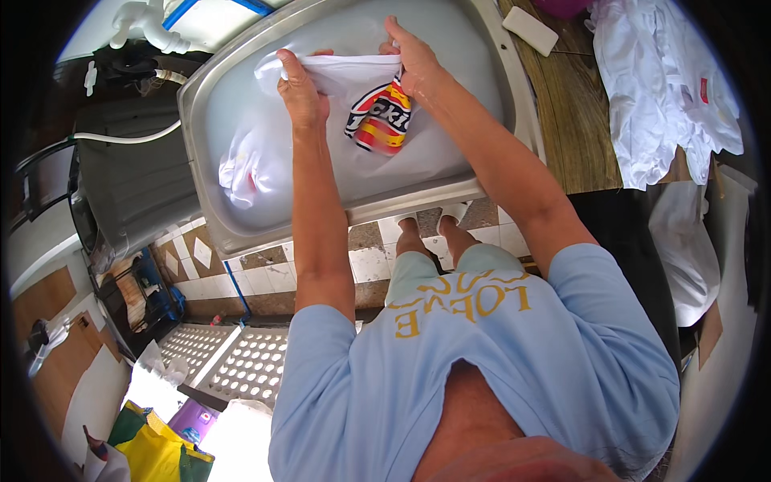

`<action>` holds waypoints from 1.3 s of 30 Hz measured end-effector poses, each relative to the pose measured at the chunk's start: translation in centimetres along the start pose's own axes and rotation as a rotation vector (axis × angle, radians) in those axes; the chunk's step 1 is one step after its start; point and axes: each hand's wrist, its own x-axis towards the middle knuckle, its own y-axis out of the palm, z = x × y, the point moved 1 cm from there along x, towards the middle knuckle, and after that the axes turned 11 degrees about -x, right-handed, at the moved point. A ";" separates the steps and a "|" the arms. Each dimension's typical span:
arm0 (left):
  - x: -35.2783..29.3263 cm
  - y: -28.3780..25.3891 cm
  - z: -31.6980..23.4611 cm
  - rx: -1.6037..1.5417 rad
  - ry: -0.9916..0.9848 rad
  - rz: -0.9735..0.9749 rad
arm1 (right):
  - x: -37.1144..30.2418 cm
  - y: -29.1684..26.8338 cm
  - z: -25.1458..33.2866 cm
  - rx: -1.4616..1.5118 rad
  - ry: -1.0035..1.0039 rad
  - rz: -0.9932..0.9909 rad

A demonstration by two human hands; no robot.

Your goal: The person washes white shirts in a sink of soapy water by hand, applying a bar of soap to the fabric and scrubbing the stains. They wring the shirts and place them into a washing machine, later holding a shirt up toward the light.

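A wet white T-shirt (333, 161) with a red, yellow and black print hangs stretched between my two hands over a metal sink (201, 153) of cloudy water. My left hand (303, 92) grips one end of its edge with the thumb on top. At the other end my right hand (416, 60) pinches the same edge, thumb raised. The lower part of the shirt lies in the water. Another bunched white cloth (241, 173) floats at the sink's left side.
Right of the sink, a wooden board (566, 104) bears a white bar of soap (530, 30) and a heap of white clothes (658, 88). A white plastic pipe (148, 28) stands at the back left, above a grey machine (132, 173). Behind me is a yellow-green bag (152, 450).
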 end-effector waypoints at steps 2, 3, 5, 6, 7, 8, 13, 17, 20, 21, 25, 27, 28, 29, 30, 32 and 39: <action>-0.6 2.3 0.4 -0.246 -0.145 0.109 | 0.1 0.1 -0.1 -0.048 0.021 -0.158; -2.1 5.8 0.1 -0.101 -0.094 0.207 | 0.2 -0.5 0.2 -0.119 0.001 -0.081; -4.9 8.6 2.9 0.567 0.310 -0.073 | -0.6 -1.3 -0.6 -0.307 -0.001 0.086; -5.1 9.7 3.1 0.606 0.390 0.042 | -0.1 -2.1 -0.1 -0.284 0.014 0.193; -5.1 10.7 3.1 0.641 0.470 0.158 | 0.3 -2.6 0.0 -0.253 0.037 0.305; -4.1 10.6 2.9 0.626 0.454 0.180 | 0.7 -2.7 -0.9 -0.111 -0.025 0.261; 0.1 6.8 2.0 0.608 0.339 0.027 | -0.7 1.0 -2.5 -0.101 -0.079 0.035; -1.9 10.5 4.1 0.603 0.638 0.175 | 4.0 -5.9 -2.3 0.160 -0.081 0.512; -0.6 3.7 3.5 0.556 0.471 0.033 | -3.2 3.4 -2.0 -0.138 0.075 -0.221; 0.8 2.5 2.5 0.863 0.572 -0.088 | -1.6 1.5 -1.8 -0.131 0.042 -0.033; 1.0 -0.2 1.3 0.167 0.189 -0.223 | 3.2 -2.4 -1.1 -0.068 -0.069 0.009; 0.4 -1.0 0.7 0.058 0.118 -0.215 | 2.8 -1.7 -0.9 -0.118 -0.043 -0.206; 0.2 -0.9 0.6 0.053 0.083 -0.212 | 2.9 -1.9 -0.9 -0.118 -0.063 -0.175; 0.2 -0.9 0.4 0.047 0.048 -0.208 | 2.9 -2.3 -0.7 -0.117 -0.084 -0.146; 0.1 -1.1 0.2 0.048 0.053 -0.183 | 3.2 -2.7 -0.8 -0.118 -0.101 -0.112; 0.2 -1.4 -0.3 0.051 0.062 -0.130 | 3.9 -3.3 -0.9 -0.116 -0.116 -0.051; 0.6 -1.1 0.3 0.013 -0.087 -0.123 | 4.3 -4.1 -0.5 -0.080 -0.114 0.085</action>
